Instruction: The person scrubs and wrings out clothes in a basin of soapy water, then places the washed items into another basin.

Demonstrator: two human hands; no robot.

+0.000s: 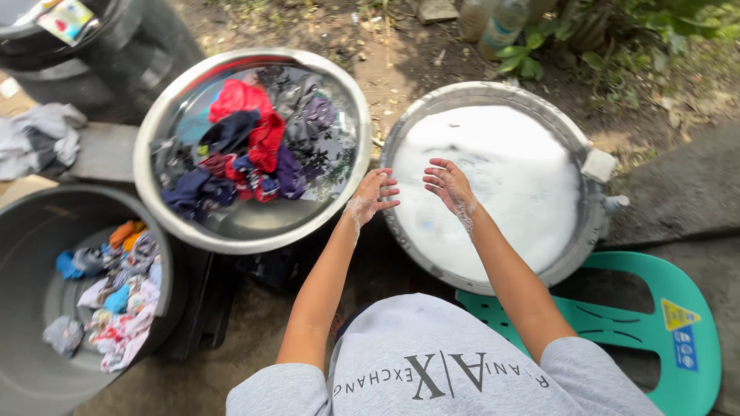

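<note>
My left hand [373,196] and my right hand [449,185] hover apart, fingers spread and streaked with suds, holding nothing. They hang over the near left rim of a round metal basin [587,223] filled with white foamy water [493,185]. A white bar of soap [599,165] rests on that basin's right rim. To the left stands a second metal basin [146,154] holding wet clothes [247,146] in red, navy and purple, soaking in water.
A grey tub [31,231] at the lower left holds several small colourful garments [119,296]. A black barrel [116,54] and a grey cloth [38,139] lie at upper left. A green plastic chair [678,339] sits at lower right; bottles [493,23] stand on dirt behind.
</note>
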